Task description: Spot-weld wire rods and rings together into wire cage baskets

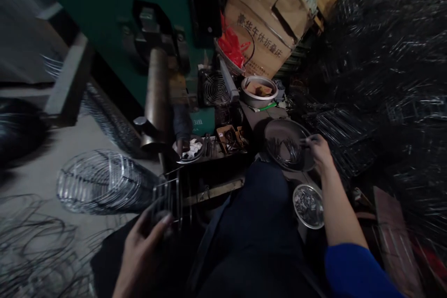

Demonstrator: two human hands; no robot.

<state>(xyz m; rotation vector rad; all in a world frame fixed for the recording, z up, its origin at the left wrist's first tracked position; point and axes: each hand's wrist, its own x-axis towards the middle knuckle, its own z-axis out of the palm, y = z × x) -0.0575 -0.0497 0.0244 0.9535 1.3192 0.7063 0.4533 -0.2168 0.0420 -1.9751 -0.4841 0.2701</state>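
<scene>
At the lower left, my left hand is closed around a small wire frame of thin metal rods. The frame is held in front of the machine's metal cylinder. Over on the right, my right hand reaches over the rim of a round dark pan. Its fingers are pinched together, and what is between them is too blurred to make out. Thin bent wire pieces lie in the pan. Below it stands a round metal bowl of small shiny metal parts.
A green machine stands at the left. Beside it lies a stack of wire rings, with loose wire on the floor. A dish of white material, a grey basin and a cardboard box are farther back. Dark wire racks pile up right.
</scene>
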